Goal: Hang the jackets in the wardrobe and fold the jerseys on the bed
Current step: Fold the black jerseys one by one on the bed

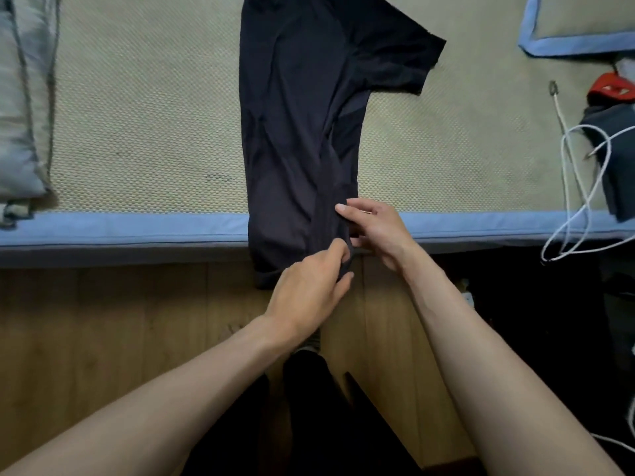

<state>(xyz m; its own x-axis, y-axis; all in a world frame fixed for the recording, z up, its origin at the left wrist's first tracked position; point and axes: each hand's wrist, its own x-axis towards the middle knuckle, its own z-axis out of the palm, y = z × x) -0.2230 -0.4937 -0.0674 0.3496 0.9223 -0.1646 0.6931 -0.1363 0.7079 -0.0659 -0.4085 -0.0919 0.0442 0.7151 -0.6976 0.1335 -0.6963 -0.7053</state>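
Observation:
A dark navy jersey [299, 132] lies lengthwise on the bed [137, 132], its left side folded in and its right short sleeve still spread out. Its hem hangs over the bed's blue front edge. My left hand [309, 290] pinches the hem's lower right corner from below. My right hand [371, 228] grips the same right edge just above, thumb on top of the fabric. Both hands sit close together at that corner.
A grey folded blanket [20, 108] lies at the bed's left. At the right are a blue-edged pillow [577, 25], a red object [611, 87], dark clothing [615, 159] and white cables [580, 187]. Wooden floor [103, 321] lies below the bed edge.

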